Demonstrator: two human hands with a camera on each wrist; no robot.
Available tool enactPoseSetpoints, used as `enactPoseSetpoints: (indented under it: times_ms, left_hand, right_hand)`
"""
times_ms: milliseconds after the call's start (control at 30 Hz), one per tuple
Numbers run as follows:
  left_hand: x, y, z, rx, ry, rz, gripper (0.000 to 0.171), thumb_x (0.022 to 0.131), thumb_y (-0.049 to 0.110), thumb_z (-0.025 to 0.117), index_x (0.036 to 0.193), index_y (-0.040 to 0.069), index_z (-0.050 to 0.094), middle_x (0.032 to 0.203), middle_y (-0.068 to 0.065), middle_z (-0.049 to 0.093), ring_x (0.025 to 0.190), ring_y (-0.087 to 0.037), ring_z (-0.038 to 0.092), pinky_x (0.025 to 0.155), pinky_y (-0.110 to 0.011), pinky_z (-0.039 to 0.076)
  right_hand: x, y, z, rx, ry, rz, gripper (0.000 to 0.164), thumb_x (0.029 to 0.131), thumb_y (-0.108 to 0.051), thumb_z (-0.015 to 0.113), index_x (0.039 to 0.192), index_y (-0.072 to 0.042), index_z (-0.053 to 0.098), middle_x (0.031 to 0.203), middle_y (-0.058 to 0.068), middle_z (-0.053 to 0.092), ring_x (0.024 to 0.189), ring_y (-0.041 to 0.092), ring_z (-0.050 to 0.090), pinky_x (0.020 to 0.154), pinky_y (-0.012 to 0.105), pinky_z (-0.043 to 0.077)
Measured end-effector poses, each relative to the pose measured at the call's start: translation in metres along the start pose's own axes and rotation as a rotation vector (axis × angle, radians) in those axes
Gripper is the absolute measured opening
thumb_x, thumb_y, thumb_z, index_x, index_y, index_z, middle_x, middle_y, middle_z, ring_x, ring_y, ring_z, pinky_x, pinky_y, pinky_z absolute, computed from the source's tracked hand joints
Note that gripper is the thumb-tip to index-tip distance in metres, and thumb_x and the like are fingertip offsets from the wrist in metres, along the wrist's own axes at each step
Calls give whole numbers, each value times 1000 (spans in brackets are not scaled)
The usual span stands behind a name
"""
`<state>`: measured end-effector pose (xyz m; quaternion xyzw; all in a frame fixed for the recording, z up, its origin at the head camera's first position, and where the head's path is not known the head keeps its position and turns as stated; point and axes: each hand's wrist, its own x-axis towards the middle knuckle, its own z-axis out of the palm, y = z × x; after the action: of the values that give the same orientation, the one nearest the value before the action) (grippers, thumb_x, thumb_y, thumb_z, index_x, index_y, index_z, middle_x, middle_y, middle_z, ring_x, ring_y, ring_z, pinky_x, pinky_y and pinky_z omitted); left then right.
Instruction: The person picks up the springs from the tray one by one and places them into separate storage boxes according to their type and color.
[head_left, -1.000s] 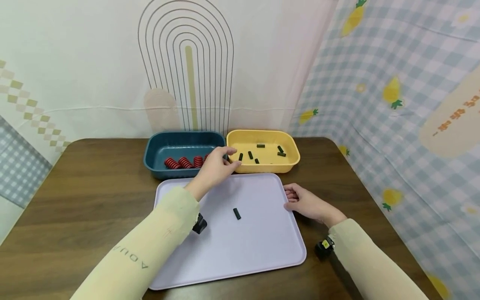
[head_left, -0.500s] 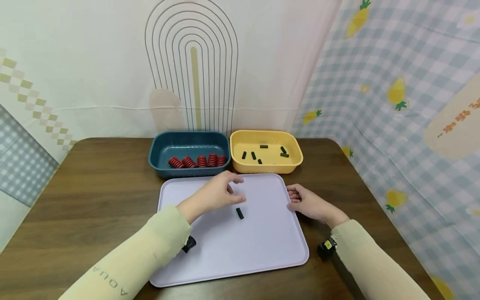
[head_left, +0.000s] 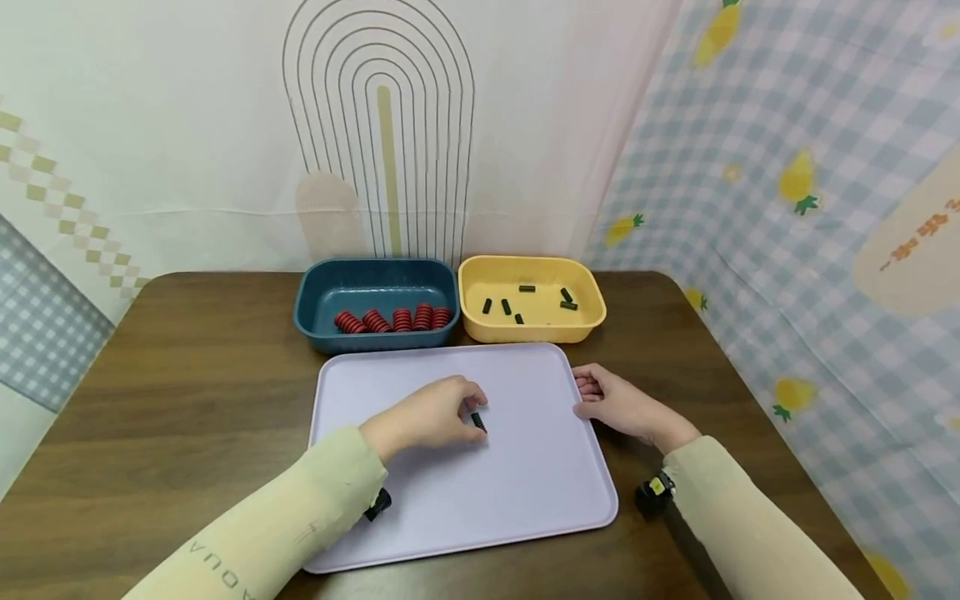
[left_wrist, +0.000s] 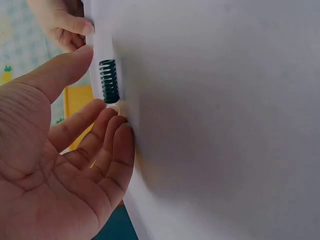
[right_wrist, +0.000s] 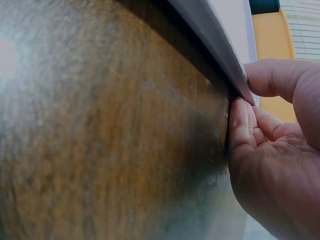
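Observation:
A dark green coil spring (head_left: 478, 422) lies near the middle of the pale lilac tray (head_left: 525, 492). My left hand (head_left: 442, 412) is low over the tray, its thumb and fingers spread to either side of that spring. In the left wrist view a gap shows between the thumb and the spring (left_wrist: 109, 81), while the fingertips are close to its lower end. At the tray's right edge, my right hand (head_left: 626, 408) holds the rim. From the right wrist, the thumb (right_wrist: 272, 77) presses the rim and the curled fingers sit at its underside.
Behind the tray stands a dark blue bin (head_left: 322, 333) with several red coil springs (head_left: 402, 320). Touching its right side is a yellow bin (head_left: 540, 333) holding several small dark green springs (head_left: 527, 288). All rest on a brown wooden table (head_left: 187, 400) backed by hanging cloth.
My left hand has come back from the bins, empty, and down over the tray to the dark green spring. The right hand has stayed at the tray's edge.

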<state>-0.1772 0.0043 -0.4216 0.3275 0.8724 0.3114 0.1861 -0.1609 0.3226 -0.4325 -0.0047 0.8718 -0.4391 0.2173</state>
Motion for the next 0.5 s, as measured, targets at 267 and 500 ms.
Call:
enactPoseSetpoints:
  times_ms: [267,500]
  left_hand:
    - [4,-2,4,28,-8,-2,32,78,23,82,104,9,68,97,0,61,86,-12,56,83,-33,47]
    - [8,0,6,58,-6,-8,29,78,25,82,99,11,68,93,1,59,84,-12,55,83,-33,46]
  right_hand:
    - [2,3,-2,9,-10,-11,54,92,-9,65,140,-6,39,125,12,48,112,25,46,92,37,44]
    - [3,5,-3,-6,-5,-17,55,92,-11,65,140,-7,39,126,11,48,113,25,46,93,38,44]
